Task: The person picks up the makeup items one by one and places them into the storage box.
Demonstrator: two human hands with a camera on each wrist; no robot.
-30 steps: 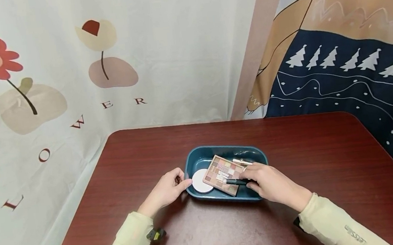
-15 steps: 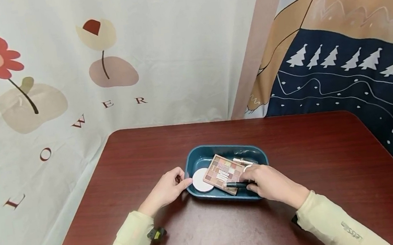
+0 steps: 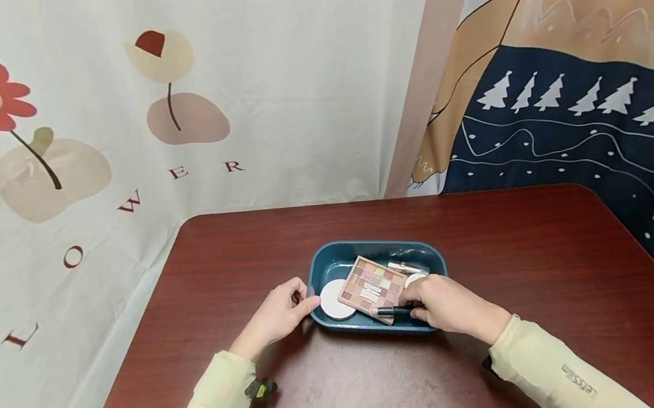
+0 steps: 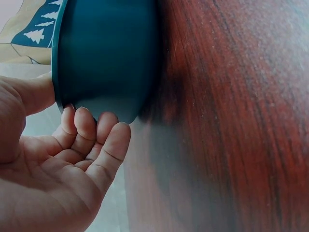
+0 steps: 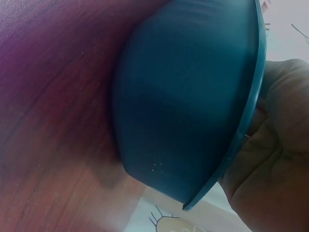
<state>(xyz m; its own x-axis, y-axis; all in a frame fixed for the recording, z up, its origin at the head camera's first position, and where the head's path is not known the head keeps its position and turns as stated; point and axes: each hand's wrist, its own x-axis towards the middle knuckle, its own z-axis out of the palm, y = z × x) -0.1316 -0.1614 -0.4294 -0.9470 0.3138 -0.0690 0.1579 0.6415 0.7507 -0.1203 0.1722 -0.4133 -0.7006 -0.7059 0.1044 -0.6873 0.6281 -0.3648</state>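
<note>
A blue plastic tray (image 3: 376,244) stands on the table. At its left end, my left hand (image 3: 278,312) grips the rim, thumb over the edge and fingers curled against the outer wall; the left wrist view shows this hand (image 4: 72,164) closely. Inside the tray, my right hand (image 3: 447,301) pinches a slim black cosmetic tube (image 3: 391,311) over the lower corner of an eyeshadow palette (image 3: 368,285). The palette overlaps a round white compact (image 3: 334,301). Behind the right fingers lie a shiny slender tube (image 3: 408,268) and a partly covered small white round thing (image 3: 414,279). The tray wall hides the right fingertips in the right wrist view.
The dark red wooden table (image 3: 236,253) extends around the tray on all sides. Behind it hangs a pale printed curtain (image 3: 303,87), with a navy and tan one (image 3: 571,132) at the right.
My right hand has lowered slightly toward the front of the tray with the black tube. More of the small white round thing shows now. The left hand stays on the rim.
</note>
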